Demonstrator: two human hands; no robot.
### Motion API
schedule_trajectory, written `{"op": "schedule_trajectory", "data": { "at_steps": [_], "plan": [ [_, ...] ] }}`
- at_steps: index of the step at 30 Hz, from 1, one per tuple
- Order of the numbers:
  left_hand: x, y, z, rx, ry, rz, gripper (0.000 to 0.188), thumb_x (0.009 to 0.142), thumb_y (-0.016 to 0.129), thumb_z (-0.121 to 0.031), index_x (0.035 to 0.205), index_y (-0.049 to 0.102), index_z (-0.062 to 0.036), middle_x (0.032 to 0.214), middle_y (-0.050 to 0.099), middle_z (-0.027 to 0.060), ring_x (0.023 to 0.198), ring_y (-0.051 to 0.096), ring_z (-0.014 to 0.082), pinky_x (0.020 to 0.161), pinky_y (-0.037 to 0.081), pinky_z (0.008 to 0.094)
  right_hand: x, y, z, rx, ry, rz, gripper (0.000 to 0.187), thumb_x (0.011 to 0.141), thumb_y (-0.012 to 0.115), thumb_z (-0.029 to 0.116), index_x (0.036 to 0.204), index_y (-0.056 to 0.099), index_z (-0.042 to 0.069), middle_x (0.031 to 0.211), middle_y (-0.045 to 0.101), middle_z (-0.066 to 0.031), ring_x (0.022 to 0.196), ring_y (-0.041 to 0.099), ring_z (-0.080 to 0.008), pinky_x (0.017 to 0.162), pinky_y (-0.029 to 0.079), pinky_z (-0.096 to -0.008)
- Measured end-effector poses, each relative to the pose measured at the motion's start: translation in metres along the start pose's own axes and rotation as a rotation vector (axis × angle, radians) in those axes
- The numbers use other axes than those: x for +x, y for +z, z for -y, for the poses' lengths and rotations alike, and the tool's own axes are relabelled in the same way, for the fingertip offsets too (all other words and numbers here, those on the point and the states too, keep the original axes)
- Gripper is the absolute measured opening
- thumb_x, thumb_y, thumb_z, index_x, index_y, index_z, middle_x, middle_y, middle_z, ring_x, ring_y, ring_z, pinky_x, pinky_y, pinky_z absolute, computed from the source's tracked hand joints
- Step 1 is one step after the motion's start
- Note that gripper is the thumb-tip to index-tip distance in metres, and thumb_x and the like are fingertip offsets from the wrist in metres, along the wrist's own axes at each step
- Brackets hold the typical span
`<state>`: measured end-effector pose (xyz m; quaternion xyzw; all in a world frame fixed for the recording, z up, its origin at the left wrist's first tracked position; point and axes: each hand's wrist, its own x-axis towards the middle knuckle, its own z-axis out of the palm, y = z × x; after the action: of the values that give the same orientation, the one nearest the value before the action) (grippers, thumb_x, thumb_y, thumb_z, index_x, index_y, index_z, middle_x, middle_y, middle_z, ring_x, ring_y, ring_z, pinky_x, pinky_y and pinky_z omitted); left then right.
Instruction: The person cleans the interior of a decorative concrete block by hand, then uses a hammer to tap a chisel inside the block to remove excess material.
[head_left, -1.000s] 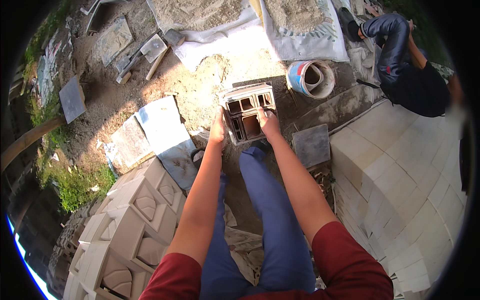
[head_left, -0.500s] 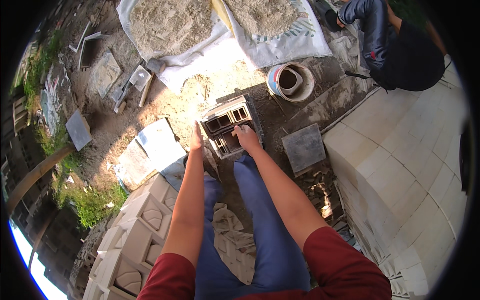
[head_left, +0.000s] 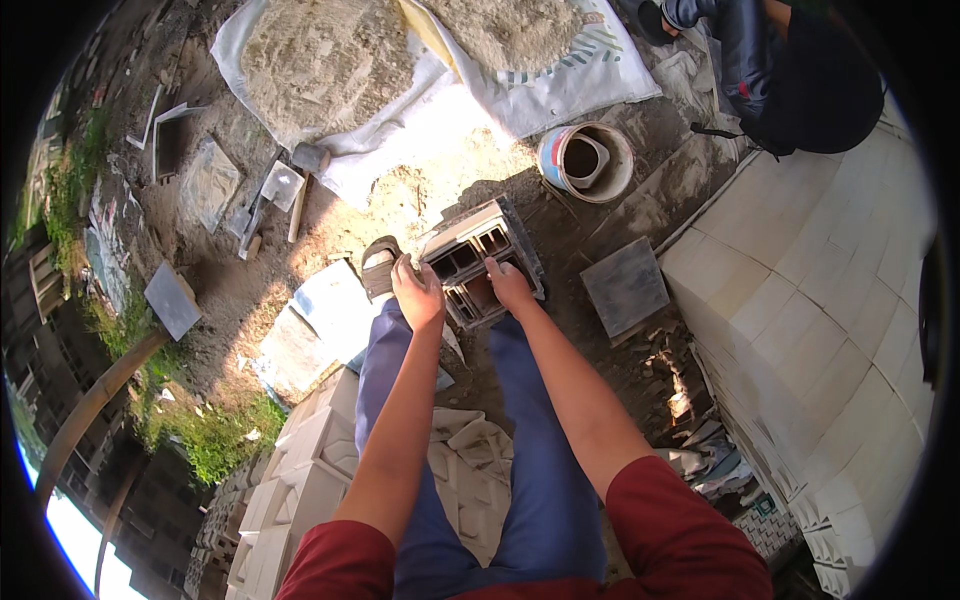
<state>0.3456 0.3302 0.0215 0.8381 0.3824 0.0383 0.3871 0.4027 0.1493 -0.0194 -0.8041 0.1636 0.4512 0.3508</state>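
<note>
A rectangular frame-like mould (head_left: 470,235) with several open compartments stands tilted on the ground in front of me, over a dark flat board (head_left: 530,250). At its near right part my right hand (head_left: 511,284) is closed, thumb up, on an inner wall of the mould. My left hand (head_left: 418,293) is by the near left edge, its fingers a little bent and apart, with nothing visible in them. Whether it touches the mould is hard to make out. My left shoe (head_left: 380,262) is just left of that hand.
A bucket (head_left: 586,163) stands beyond the mould, near sacks of sandy material (head_left: 330,70). Square slabs (head_left: 625,288) lie right and left. Stacked pale blocks (head_left: 290,490) rise at left, and a pale tiled stack (head_left: 790,280) at right. Another person (head_left: 810,90) sits far right. Hand tools (head_left: 283,185) lie far left.
My left hand has shifted from flat against the mould's left side to nearer me, fingers now bent. My left foot has come forward into view. The right hand keeps its place on the mould.
</note>
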Motion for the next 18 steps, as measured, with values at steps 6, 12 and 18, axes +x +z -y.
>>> {"op": "schedule_trajectory", "data": {
  "at_steps": [6,12,18],
  "plan": [
    [-0.029,-0.005,-0.031,-0.031,0.055,0.242,0.030,0.091,0.058,-0.007,0.119,0.060,-0.0005,0.110,0.061,0.0180,0.109,0.058,0.0370,0.097,0.046,0.0464,0.011,0.006,0.000,0.186,0.047,0.116,0.071,0.101,0.043,0.066,0.089,0.068,0.001,0.079,0.069,-0.0104,0.067,0.064,-0.0202,0.061,0.050,-0.0339],
    [-0.043,0.013,-0.035,0.012,0.024,0.251,0.036,0.090,0.059,-0.010,0.124,0.058,-0.0008,0.121,0.060,0.0211,0.117,0.055,0.0400,0.103,0.045,0.0477,0.003,-0.005,0.019,0.162,0.115,0.152,0.079,0.100,0.039,0.069,0.068,0.066,0.001,0.059,0.062,-0.0101,0.058,0.062,-0.0235,0.062,0.048,-0.0375],
    [-0.030,0.027,-0.033,0.051,-0.134,0.279,0.043,0.089,0.061,-0.014,0.129,0.053,-0.0002,0.125,0.059,0.0237,0.122,0.053,0.0416,0.106,0.043,0.0485,0.005,-0.006,0.021,0.215,0.102,0.235,0.076,0.099,0.041,0.071,0.079,0.068,0.003,0.066,0.061,-0.0046,0.056,0.057,-0.0159,0.055,0.044,-0.0318]
  ]
}}
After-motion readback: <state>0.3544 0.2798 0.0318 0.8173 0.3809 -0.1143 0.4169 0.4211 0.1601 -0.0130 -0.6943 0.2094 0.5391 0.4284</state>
